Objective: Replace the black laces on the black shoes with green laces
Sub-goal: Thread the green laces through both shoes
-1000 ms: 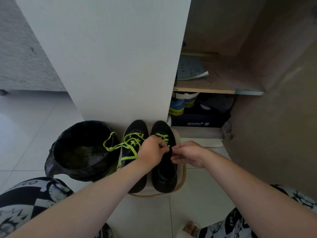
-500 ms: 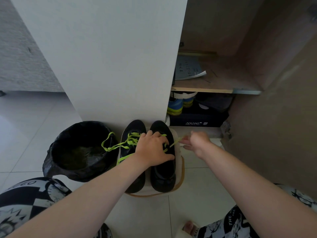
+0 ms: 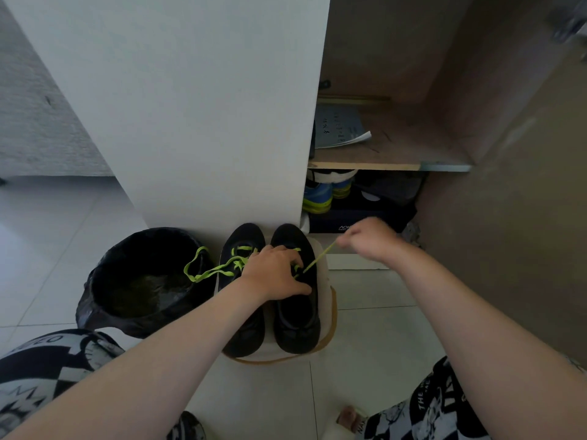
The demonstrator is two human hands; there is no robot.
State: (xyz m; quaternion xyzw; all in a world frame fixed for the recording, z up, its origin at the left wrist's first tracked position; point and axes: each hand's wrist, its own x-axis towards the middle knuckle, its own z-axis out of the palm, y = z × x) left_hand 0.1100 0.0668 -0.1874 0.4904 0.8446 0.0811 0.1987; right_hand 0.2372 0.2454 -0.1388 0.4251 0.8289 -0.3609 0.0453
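Left hand (image 3: 274, 274) rests palm-down, fingers bent; right hand (image 3: 370, 238) (reaching farther forward) pinches.

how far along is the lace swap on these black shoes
Done: the shoe by the bin carries a green lace, ends loose and untied. In hand: the left hand presses on the other shoe while the right hand holds its lace taut. Left: finish threading that shoe, then tie both.
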